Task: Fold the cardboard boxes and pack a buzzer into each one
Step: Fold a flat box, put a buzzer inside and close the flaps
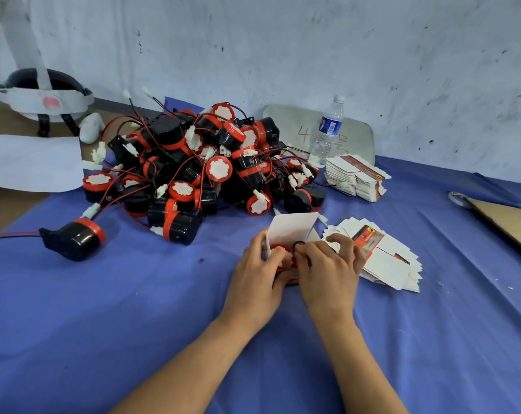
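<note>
The left hand's (257,268) fingers curl round the box (292,228), whose white flap stands open, while the right hand's (327,267) fingers pinch the red buzzer (278,251) sitting in its mouth. Flat boxes (384,261) fan out just right of the hands. The buzzer pile (193,162) lies farther off on the blue cloth (133,309), and a bottle (327,127) stands at the far right.

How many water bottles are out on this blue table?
1. The clear plastic water bottle with a blue label stands at the back, right of the heap of black-and-red buzzers, behind a stack of flat white cardboard boxes. None seems hidden.
</note>
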A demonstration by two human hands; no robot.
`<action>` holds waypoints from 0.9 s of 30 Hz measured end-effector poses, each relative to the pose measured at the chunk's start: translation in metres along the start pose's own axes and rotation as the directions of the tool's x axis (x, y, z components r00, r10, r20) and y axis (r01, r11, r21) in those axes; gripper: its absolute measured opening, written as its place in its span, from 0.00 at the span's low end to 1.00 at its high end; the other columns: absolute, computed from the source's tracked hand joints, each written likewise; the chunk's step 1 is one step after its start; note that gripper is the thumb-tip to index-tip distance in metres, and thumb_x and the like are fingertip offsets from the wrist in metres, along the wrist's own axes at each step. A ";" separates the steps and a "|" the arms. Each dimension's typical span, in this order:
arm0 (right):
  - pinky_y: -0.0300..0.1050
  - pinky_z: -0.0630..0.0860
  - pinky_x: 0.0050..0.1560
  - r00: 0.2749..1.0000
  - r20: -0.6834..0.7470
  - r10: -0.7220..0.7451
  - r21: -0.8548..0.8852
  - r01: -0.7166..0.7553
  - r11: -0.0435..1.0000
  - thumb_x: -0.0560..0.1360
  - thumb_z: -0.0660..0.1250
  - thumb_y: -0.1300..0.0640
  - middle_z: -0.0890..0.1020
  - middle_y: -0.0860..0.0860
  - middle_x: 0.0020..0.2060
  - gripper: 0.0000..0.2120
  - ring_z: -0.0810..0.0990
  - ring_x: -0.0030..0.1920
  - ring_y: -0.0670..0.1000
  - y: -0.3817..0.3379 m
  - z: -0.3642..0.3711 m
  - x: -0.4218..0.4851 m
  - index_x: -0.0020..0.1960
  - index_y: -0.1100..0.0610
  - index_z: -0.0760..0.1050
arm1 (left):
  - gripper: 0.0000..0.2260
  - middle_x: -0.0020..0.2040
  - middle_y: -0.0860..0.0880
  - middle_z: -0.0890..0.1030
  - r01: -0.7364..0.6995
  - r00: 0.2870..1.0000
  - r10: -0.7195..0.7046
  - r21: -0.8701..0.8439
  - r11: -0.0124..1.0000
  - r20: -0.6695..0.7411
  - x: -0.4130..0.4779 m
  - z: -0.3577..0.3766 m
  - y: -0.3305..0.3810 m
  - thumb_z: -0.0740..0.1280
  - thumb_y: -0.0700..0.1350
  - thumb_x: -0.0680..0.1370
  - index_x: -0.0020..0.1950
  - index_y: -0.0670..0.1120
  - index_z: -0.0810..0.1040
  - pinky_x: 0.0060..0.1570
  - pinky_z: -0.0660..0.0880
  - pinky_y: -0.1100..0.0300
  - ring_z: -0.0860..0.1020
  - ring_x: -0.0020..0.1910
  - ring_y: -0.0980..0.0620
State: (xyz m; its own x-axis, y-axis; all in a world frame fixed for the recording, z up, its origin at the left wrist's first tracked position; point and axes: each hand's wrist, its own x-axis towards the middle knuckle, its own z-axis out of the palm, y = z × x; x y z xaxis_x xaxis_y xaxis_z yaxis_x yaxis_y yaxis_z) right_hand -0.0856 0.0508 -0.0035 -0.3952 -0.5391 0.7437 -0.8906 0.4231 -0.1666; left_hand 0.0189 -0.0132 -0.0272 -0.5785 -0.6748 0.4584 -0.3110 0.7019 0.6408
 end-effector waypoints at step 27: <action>0.26 0.72 0.38 0.736 0.617 0.279 0.687 -0.677 0.265 0.74 0.69 0.63 0.84 0.47 0.49 0.13 0.81 0.42 0.37 0.012 0.000 0.006 0.37 0.47 0.85 | 0.23 0.80 0.51 0.47 0.105 0.986 -0.097 -0.057 0.993 0.137 0.005 0.005 -0.011 0.62 0.51 0.81 0.76 0.57 0.63 0.71 0.63 0.50 0.57 0.76 0.50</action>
State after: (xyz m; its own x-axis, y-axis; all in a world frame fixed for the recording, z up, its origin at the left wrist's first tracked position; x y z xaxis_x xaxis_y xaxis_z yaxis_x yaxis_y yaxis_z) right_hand -0.0984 0.0524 -0.0010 -0.6778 -0.7283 0.1010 -0.1227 -0.0234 -0.9922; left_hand 0.0150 -0.0230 -0.0349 -0.6433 -0.7019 0.3057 -0.3270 0.6130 0.7193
